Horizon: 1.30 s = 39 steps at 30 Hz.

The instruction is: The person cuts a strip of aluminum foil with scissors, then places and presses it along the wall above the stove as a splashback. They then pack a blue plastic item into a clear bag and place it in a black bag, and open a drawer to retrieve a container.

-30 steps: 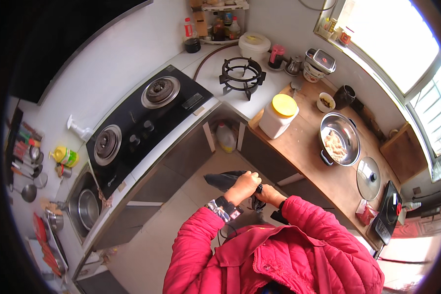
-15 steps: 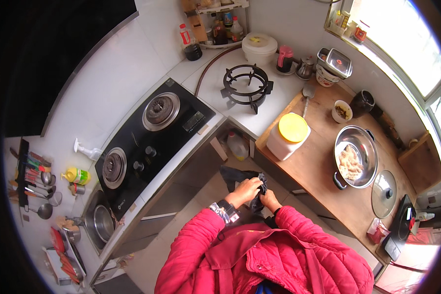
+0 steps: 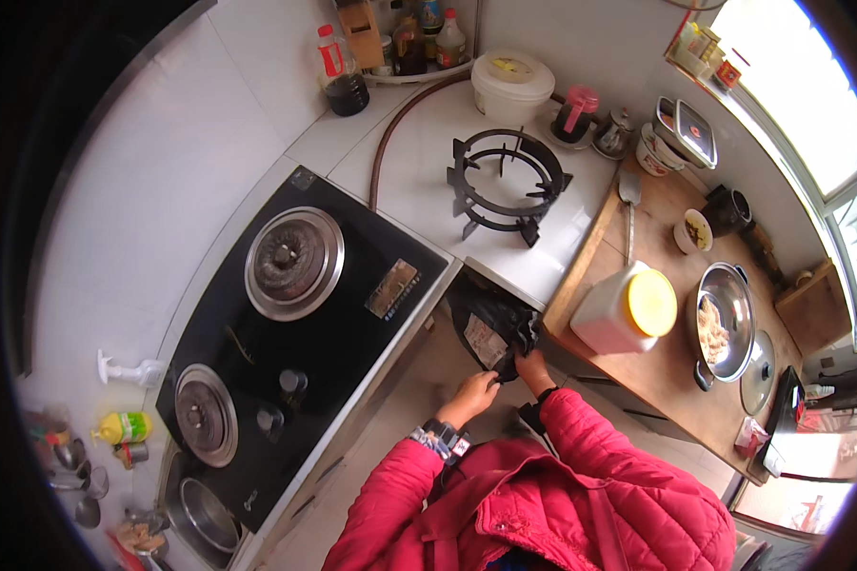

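Note:
A black plastic bag (image 3: pixel 519 319) hangs spread out in the gap below the corner counter, between the stove and the wooden worktop. A pale, wrinkled patch (image 3: pixel 486 341) shows in its middle; whether it is inside the bag or on it I cannot tell. My left hand (image 3: pixel 468 400) pinches the bag's near edge, with a watch on that wrist. My right hand (image 3: pixel 532 371) is closed around the bag's gathered right side, its fingers partly hidden by the folds. Both hands are below the counter tops.
To the left is a black two-burner stove (image 3: pixel 300 352). On the corner counter stands a black pot ring (image 3: pixel 508 186). A white tub with a yellow lid (image 3: pixel 624 309) sits near the worktop's edge. Beyond it are a steel pan (image 3: pixel 733 324) with food and a glass lid (image 3: pixel 758 371).
The bundled bag has been spread wider and moved forward under the corner counter. My hands have moved apart on it. My view has shifted closer to the stove and corner.

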Motion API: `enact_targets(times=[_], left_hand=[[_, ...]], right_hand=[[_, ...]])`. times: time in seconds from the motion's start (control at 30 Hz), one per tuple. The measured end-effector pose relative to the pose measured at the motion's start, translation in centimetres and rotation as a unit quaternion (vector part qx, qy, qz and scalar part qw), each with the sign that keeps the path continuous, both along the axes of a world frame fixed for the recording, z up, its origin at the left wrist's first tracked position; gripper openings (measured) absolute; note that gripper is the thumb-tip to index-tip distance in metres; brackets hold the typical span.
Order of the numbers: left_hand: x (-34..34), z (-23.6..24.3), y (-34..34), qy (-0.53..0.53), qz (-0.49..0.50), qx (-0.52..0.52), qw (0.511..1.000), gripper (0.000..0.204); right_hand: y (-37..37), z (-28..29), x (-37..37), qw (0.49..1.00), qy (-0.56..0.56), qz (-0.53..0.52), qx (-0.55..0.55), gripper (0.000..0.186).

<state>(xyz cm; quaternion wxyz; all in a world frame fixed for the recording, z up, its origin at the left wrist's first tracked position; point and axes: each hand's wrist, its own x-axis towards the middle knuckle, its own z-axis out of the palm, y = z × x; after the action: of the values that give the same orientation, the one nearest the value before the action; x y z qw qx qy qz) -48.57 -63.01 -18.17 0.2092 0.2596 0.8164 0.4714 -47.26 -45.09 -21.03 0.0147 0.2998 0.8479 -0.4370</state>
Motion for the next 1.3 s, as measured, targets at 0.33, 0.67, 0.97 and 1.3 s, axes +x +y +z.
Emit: enact_targets(times=[0.33,0.67,0.97,1.3], left_hand=[[-5.4,-9.2,-0.5,-0.532,0.199,0.214,0.795,0.073],[-13.1,-16.0,1.9,-0.412,0.285,0.355,0.789,0.065],[-12.9,-21.6,-0.6,-0.208,0.322,0.178,0.906,0.054],[-12.7,-20.9,-1.9,-0.272,0.400,0.197,0.853,0.054]], right_hand=[[-4.2,-5.3,-12.2,0.998,0.002,0.042,-0.046,0.024],[-4.3,-14.2,-20.0,0.968,0.153,0.190,0.060,0.034],[-4.7,-18.2,-22.0,0.979,0.099,0.175,-0.018,0.033],[-5.2,-19.3,-23.3,0.983,0.070,0.162,-0.046,0.032]])
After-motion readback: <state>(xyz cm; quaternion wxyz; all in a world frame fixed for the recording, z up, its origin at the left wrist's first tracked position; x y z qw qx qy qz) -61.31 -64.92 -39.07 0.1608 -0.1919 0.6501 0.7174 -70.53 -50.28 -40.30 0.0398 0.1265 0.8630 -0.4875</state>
